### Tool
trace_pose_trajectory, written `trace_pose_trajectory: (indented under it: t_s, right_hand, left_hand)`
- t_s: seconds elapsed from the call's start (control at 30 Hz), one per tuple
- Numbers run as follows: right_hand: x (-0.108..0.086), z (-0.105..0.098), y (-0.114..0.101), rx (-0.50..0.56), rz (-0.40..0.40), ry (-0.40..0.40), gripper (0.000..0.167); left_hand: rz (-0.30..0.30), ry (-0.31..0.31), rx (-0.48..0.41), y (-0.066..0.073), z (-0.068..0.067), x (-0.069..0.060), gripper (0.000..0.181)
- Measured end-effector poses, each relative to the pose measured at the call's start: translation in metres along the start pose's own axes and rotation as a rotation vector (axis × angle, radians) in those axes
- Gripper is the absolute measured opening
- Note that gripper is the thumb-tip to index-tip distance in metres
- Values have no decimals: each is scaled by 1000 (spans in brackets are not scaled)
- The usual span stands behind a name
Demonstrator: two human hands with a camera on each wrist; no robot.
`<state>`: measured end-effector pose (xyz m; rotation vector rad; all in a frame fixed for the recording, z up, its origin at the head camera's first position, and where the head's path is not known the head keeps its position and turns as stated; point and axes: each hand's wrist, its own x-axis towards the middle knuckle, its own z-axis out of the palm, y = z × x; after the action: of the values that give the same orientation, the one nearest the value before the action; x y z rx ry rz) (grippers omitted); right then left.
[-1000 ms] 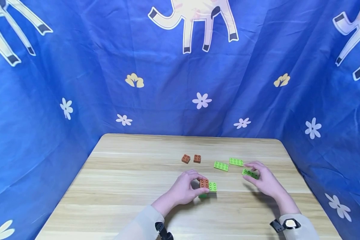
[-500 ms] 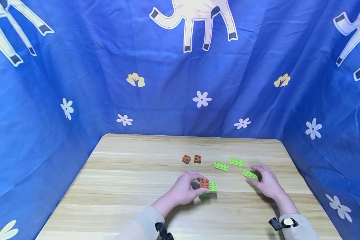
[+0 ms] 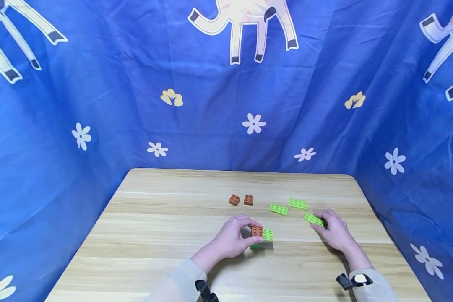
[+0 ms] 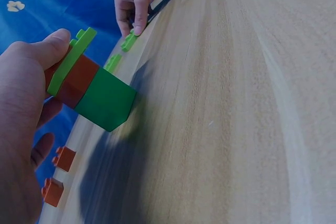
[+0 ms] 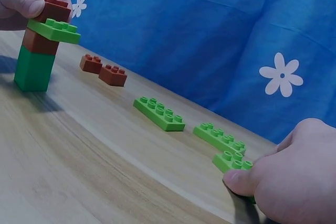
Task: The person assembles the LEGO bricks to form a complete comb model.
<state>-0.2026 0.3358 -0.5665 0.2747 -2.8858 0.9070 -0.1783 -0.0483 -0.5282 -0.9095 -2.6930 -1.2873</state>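
My left hand [image 3: 234,238] grips the top brown brick [image 3: 257,231] of a small stack. In the right wrist view the stack shows a dark green block [image 5: 34,70] at the bottom, a brown brick [image 5: 40,42] above it, a light green plate [image 5: 54,30] jutting sideways, and the held brown brick [image 5: 55,10] on top. My right hand [image 3: 337,233] pinches the right end of a light green plate [image 3: 313,218] between thumb and fingers; in the right wrist view the hand [image 5: 299,177] covers part of it.
Two more light green plates [image 3: 278,209] [image 5: 219,138] lie left of and behind the pinched one. Two loose brown bricks [image 3: 234,199] [image 3: 248,199] are farther back on the wooden table [image 3: 154,209]. A blue patterned curtain [image 3: 211,105] stands behind the table.
My right hand has moved slightly down and its fingers have closed in on the near light green plate's right end. My left hand and the stack have stayed in place.
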Motion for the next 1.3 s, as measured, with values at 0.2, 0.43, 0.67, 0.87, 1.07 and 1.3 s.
trace_pose_trajectory:
  t_s: [0.2,0.43,0.67,0.87,1.07,1.3]
  right_hand:
    - [2,-1,-4,-17,-5,-6,45]
    - [7,-7,-17,85,-4,-62,43]
    - [8,-10,-32,114,-42,-53,44]
    - [6,-17,-56,125,-113,-23,45]
    - [2,-23,-86,119,-212,17,40]
    - [-4,-22,-116,124,-327,44,37]
  left_hand:
    - [-8,-1,-6,1,-1,0,43]
    - [8,4,-8,1,-3,1,41]
    - [19,9,-11,-1,-2,1,43]
    - [5,4,-27,0,-2,0,43]
    - [8,7,-28,-1,-1,0,42]
    - [-6,4,-28,-1,-1,1,43]
